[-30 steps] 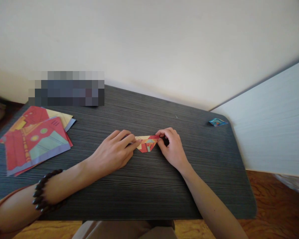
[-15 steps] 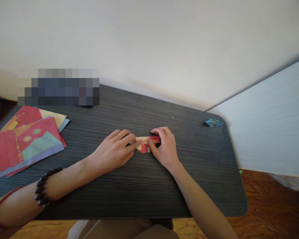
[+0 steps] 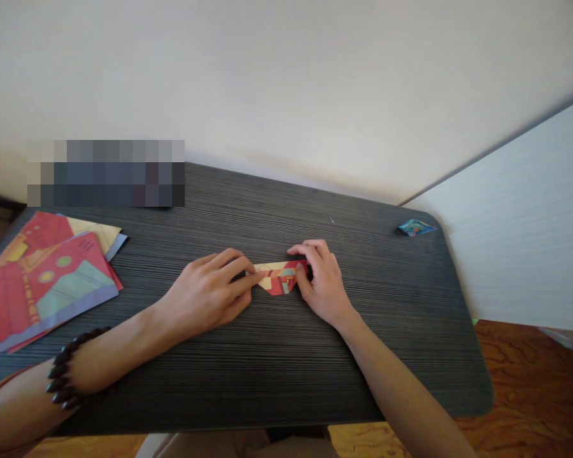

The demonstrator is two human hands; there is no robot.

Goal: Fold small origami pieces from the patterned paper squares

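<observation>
Lying on the dark table (image 3: 248, 375) between both hands, the folded paper strip (image 3: 279, 281) is extending from the fingertips of the left hand (image 3: 210, 289) to the thumb of the right hand (image 3: 325, 283). The left hand is holding the strip's left end in a narrow grip, while the right hand is curving half-wide, its thumb touching the right end and its index finger arching beyond the far edge; whether its other fingers are gripping the paper cannot be told. Patterned sheets (image 3: 52, 286) are overlapping at far left, and a small blue folded piece (image 3: 416, 228) is resting near the table's far right corner.
</observation>
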